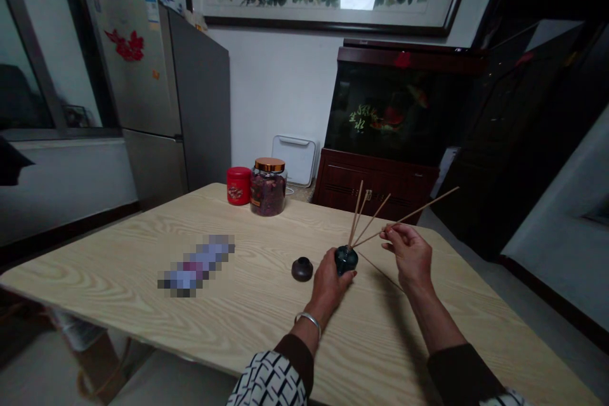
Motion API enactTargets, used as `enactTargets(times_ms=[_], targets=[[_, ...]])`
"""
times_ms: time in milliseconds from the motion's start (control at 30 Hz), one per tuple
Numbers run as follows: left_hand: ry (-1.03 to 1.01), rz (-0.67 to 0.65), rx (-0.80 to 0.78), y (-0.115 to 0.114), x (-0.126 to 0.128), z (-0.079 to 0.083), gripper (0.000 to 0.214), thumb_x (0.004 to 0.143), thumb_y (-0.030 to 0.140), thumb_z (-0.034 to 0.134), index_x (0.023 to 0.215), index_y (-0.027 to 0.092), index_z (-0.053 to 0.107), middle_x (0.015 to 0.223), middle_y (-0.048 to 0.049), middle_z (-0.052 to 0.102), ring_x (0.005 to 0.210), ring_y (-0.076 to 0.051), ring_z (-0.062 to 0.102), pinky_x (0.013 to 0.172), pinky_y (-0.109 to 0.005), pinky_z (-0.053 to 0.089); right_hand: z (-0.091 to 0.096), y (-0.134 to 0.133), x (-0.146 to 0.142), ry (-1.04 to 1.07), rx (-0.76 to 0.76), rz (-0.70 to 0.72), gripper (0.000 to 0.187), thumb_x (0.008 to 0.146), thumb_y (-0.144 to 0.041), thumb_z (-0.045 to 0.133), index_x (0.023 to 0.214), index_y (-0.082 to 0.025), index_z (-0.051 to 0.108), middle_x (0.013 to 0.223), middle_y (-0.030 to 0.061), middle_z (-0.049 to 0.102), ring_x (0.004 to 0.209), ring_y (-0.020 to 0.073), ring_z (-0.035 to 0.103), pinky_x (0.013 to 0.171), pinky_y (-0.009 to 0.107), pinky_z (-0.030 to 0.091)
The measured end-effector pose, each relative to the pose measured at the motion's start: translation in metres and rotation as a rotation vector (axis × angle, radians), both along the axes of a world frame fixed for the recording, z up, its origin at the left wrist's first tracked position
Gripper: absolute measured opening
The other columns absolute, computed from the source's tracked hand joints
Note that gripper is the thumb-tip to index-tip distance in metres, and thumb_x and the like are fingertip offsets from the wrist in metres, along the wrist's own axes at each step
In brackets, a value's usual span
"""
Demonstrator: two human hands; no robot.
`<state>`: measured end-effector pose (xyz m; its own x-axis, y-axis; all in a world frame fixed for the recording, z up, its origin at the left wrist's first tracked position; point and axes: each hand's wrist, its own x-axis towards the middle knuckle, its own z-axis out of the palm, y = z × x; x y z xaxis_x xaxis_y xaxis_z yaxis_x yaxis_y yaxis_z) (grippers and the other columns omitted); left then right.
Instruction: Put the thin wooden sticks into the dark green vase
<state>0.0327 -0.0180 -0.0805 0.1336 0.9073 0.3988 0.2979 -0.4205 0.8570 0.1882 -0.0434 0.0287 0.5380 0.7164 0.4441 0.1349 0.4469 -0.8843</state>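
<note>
Steady below, gentle pinch above

Nearest are black-and-white patterned sleeves (269, 380) with dark brown cuffs, and a silver metal bracelet (311, 319) circles the left wrist. The left hand (330, 285) curls around a small squat dark glossy bottle (346, 259), held roughly upright at the pale wood-grained table (257, 254); whether its base touches the wood I cannot tell. The right hand (412, 254) pinches a long thin tan stick (427, 205) between thumb and fingertips, partway along. This stick slants, its lower end at the bottle's mouth, while three more thin tan sticks (355, 216) fan upward from there.

To handle it well, the left grip should be firm and low, as a small bottle may tip under a sideways pull. A pinch nearer the mouth (so slender a stick could flex or snap) and movement along the stick's own line should spare the others.

Left of the bottle, a dark brown rounded cap (302, 269) rests apart on the table. Beyond stand a red cylindrical canister (238, 185) and, just beside it, a clear jar with a copper-coloured lid (268, 193). Farther back are a grey metallic refrigerator (202, 95) and a dark reddish-brown fish tank (380, 108)
</note>
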Motion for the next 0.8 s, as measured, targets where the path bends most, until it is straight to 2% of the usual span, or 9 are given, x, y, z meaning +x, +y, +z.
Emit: enactTargets(times_ms=[100, 267, 433, 500, 567, 667, 733, 800], targets=[[-0.013, -0.001, -0.004, 0.000, 0.000, -0.001, 0.057, 0.072, 0.031, 0.073, 0.123, 0.022, 0.048, 0.116, -0.0080, 0.062, 0.107, -0.022, 0.058, 0.091, -0.031, 0.042, -0.007, 0.009, -0.005, -0.058, -0.013, 0.025, 0.032, 0.069, -0.043, 0.073, 0.085, -0.017, 0.064, 0.081, 0.0035, 0.068, 0.073, 0.0161, 0.066, 0.057, 0.025, 0.054], [-0.012, 0.003, -0.008, 0.000, -0.001, 0.000, 0.056, 0.072, 0.029, 0.072, 0.122, 0.022, 0.048, 0.116, -0.0076, 0.062, 0.106, -0.022, 0.059, 0.090, -0.031, 0.042, -0.021, 0.018, -0.017, -0.230, -0.151, 0.047, 0.037, 0.067, -0.050, 0.071, 0.081, -0.017, 0.064, 0.075, 0.0050, 0.068, 0.067, 0.0180, 0.064, 0.054, 0.027, 0.050], [0.003, -0.008, -0.010, 0.001, -0.001, 0.002, 0.056, 0.072, 0.027, 0.072, 0.122, 0.022, 0.048, 0.114, -0.0074, 0.063, 0.105, -0.022, 0.059, 0.088, -0.030, 0.043, -0.045, 0.024, -0.025, -0.419, -0.212, 0.102, 0.032, 0.070, -0.049, 0.068, 0.076, -0.018, 0.067, 0.077, 0.0056, 0.071, 0.072, 0.0197, 0.064, 0.068, 0.031, 0.050], [0.006, -0.005, -0.004, 0.001, -0.001, 0.002, 0.056, 0.072, 0.027, 0.072, 0.122, 0.022, 0.048, 0.114, -0.0076, 0.063, 0.105, -0.022, 0.059, 0.089, -0.031, 0.043, -0.052, 0.020, -0.013, -0.448, -0.245, 0.106, 0.034, 0.073, -0.051, 0.064, 0.081, -0.018, 0.068, 0.081, 0.0063, 0.072, 0.075, 0.0205, 0.065, 0.070, 0.031, 0.049], [0.010, 0.002, -0.004, 0.001, -0.001, 0.001, 0.057, 0.072, 0.029, 0.073, 0.122, 0.022, 0.048, 0.115, -0.0079, 0.062, 0.106, -0.023, 0.058, 0.090, -0.031, 0.043, -0.055, 0.010, 0.009, -0.543, -0.302, 0.025, 0.034, 0.079, -0.050, 0.057, 0.087, -0.018, 0.067, 0.087, 0.0070, 0.072, 0.079, 0.0206, 0.065, 0.072, 0.031, 0.048], [0.015, 0.006, -0.011, 0.002, -0.001, -0.001, 0.059, 0.072, 0.031, 0.073, 0.124, 0.022, 0.047, 0.116, -0.0087, 0.062, 0.107, -0.023, 0.058, 0.090, -0.031, 0.043, -0.061, -0.017, 0.053, -0.941, -0.511, -0.176, 0.026, 0.084, -0.039, 0.052, 0.093, -0.020, 0.067, 0.095, 0.0084, 0.070, 0.082, 0.0210, 0.064, 0.072, 0.030, 0.045], [0.016, 0.008, -0.008, 0.002, -0.001, -0.003, 0.061, 0.073, 0.031, 0.072, 0.126, 0.021, 0.045, 0.116, -0.0093, 0.062, 0.107, -0.024, 0.058, 0.090, -0.032, 0.043, -0.068, -0.037, 0.076, -1.250, -0.675, -0.202, 0.022, 0.086, -0.031, 0.049, 0.089, -0.020, 0.068, 0.093, 0.0104, 0.068, 0.086, 0.0226, 0.063, 0.069, 0.029, 0.042], [0.016, 0.009, -0.003, 0.001, 0.000, -0.003, 0.061, 0.074, 0.032, 0.071, 0.127, 0.021, 0.044, 0.116, -0.0095, 0.062, 0.107, -0.024, 0.058, 0.091, -0.032, 0.043, -0.075, -0.052, 0.088, -1.438, -0.791, -0.203, 0.024, 0.088, -0.023, 0.044, 0.085, -0.019, 0.068, 0.091, 0.0120, 0.067, 0.087, 0.0232, 0.063, 0.067, 0.029, 0.040]])
